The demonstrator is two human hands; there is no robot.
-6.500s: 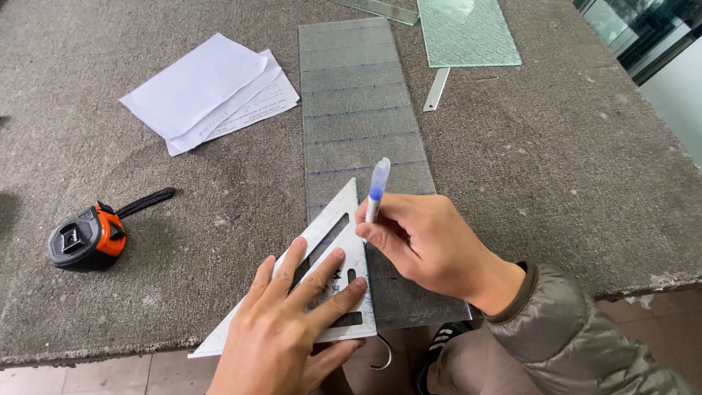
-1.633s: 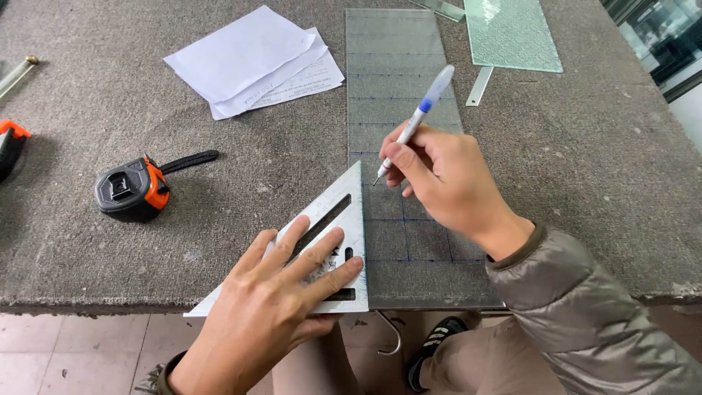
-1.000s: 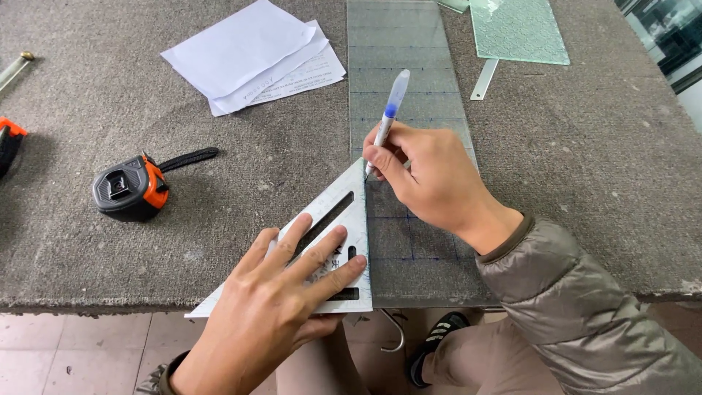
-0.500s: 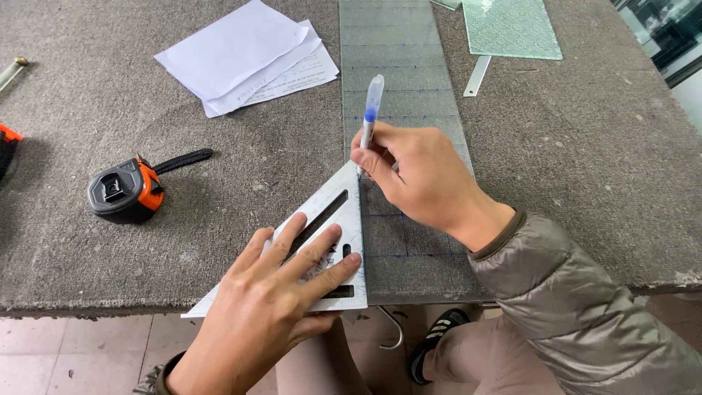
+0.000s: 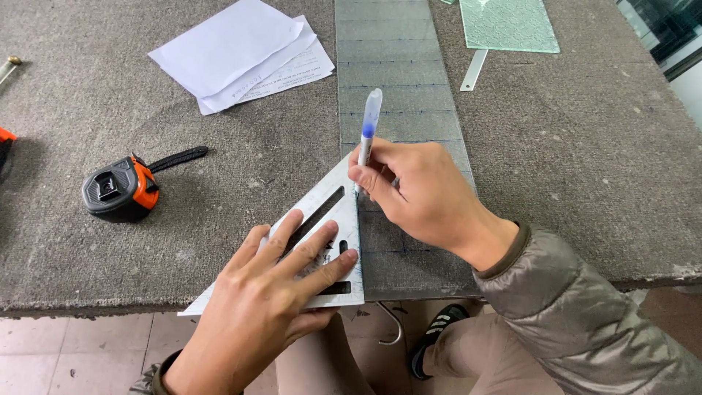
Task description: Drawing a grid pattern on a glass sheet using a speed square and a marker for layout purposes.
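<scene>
Glass strip [image 5: 398, 95], long and marked with blue cross lines, lies lengthwise on the grey tabletop [image 5: 599, 161], its near end at the tabletop's front edge. Across its left edge the left hand [image 5: 274, 292] presses one metal triangular square [image 5: 333, 212] flat with fingers spread, while the right hand [image 5: 417, 194], wrist bent inward, pinches one blue pen [image 5: 369, 124] upright against the square's edge. Left of the strip sit one orange-and-black tape measure [image 5: 117, 190] and a stack of white papers [image 5: 241, 51].

A black-and-orange tape measure [image 5: 118, 192] lies on the grey worktop [image 5: 599, 161], with white papers [image 5: 241, 55] further back. A pane of patterned glass [image 5: 508, 23] sits at the far edge, a thin pale strip [image 5: 474, 70] just beside it.
</scene>
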